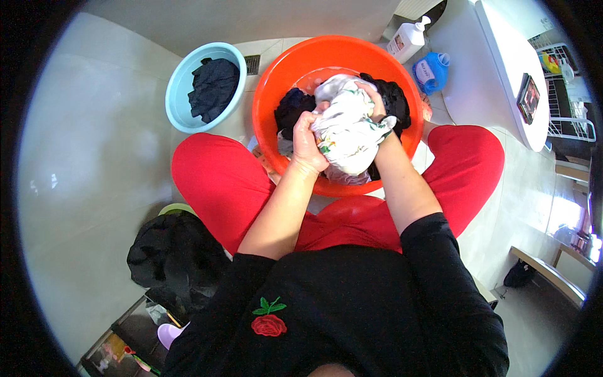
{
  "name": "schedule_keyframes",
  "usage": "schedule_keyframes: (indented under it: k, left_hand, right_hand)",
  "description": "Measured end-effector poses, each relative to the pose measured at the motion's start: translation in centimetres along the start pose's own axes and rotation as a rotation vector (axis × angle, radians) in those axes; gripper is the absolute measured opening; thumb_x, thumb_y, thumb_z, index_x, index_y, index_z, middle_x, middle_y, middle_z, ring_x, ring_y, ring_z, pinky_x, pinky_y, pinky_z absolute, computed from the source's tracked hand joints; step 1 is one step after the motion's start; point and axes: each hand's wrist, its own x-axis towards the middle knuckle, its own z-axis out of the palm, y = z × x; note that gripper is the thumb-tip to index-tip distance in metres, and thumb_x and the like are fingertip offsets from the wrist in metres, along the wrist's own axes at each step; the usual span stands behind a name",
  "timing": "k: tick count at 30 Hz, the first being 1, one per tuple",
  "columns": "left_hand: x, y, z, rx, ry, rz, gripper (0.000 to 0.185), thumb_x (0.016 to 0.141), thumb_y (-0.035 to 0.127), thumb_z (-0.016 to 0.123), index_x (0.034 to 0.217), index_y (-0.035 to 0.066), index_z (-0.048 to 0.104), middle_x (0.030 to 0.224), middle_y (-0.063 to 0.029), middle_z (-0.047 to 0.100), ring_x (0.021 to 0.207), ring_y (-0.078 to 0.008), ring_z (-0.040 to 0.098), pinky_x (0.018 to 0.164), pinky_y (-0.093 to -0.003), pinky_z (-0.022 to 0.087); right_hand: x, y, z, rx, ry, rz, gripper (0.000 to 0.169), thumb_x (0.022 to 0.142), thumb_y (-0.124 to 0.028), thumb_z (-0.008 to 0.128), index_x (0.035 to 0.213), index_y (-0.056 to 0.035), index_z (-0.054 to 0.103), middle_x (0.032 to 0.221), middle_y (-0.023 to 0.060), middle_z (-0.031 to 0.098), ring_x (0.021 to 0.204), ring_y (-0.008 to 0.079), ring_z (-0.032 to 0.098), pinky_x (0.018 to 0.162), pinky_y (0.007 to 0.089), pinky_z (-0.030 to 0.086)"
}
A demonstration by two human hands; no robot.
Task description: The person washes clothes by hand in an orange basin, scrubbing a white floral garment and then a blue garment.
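Note:
A large orange plastic basin stands on the tiled floor between my knees. Above it, my left hand and my right hand both grip a bunched white cloth with a green and yellow pattern. My left hand is on the cloth's left side, while my right hand holds it from the upper right. Dark wet clothes lie in the basin to the left, and more black fabric lies at its right. Below the white cloth a pale, sheer fabric shows near the rim.
A light blue basin holding black cloth is at the upper left, beside a floor drain. A white pump bottle and a blue bottle stand at the upper right. A black cloth pile is at the lower left.

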Motion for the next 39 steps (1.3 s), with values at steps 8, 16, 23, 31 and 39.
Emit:
schedule_keyframes:
  k: [8,16,23,31,39]
  left_hand:
    - [1.4,0.8,0.3,0.037,0.197,-0.131,0.070,0.088,0.065,0.039,0.135,0.013,0.046,0.130,-0.0113,0.054,0.119,-0.0305,0.052,0.105,-0.0486,0.034]
    - [2.6,-2.0,-3.8,0.379,0.302,-0.127,0.036,0.090,0.040,0.051,0.093,0.007,0.064,0.084,-0.0084,0.068,0.070,-0.0215,0.065,0.065,-0.0348,0.054]
    - [2.3,0.2,-1.6,0.133,0.313,-0.055,0.029,0.087,0.034,0.051,0.092,0.008,0.063,0.080,-0.0080,0.066,0.068,-0.0210,0.064,0.064,-0.0344,0.053]
    - [4.1,0.1,-5.9,-0.135,-0.125,-0.297,0.031,0.093,0.037,0.047,0.081,0.010,0.056,0.083,-0.0088,0.063,0.081,-0.0252,0.061,0.078,-0.0392,0.049]
    - [2.4,-1.2,-3.1,0.275,0.220,0.108,0.024,0.096,0.028,0.045,0.095,0.009,0.059,0.086,-0.0037,0.062,0.076,-0.0182,0.061,0.070,-0.0316,0.050]
  right_hand:
    - [-2.6,4.6,4.8,-1.258,0.383,-0.770,0.034,0.077,-0.033,0.069,0.096,-0.0058,0.063,0.089,0.0121,0.064,0.080,0.0283,0.061,0.073,0.0373,0.048]
    - [-0.7,5.8,1.1,-1.658,0.732,-0.834,0.037,0.083,-0.036,0.060,0.074,-0.0002,0.062,0.077,0.0240,0.061,0.073,0.0389,0.063,0.067,0.0469,0.050]
    - [-2.4,6.0,0.5,-0.686,0.064,-0.434,0.047,0.078,-0.013,0.059,0.124,-0.0077,0.049,0.123,0.0180,0.052,0.116,0.0297,0.050,0.099,0.0363,0.040]
    - [-4.8,8.9,5.0,-1.997,0.347,-1.080,0.024,0.077,-0.029,0.066,0.086,-0.0076,0.061,0.096,0.0126,0.057,0.084,0.0328,0.055,0.071,0.0398,0.048]
    - [-2.5,6.0,5.3,-1.811,0.491,-0.732,0.037,0.087,-0.039,0.051,0.082,-0.0062,0.066,0.082,0.0190,0.065,0.078,0.0406,0.063,0.070,0.0487,0.050]
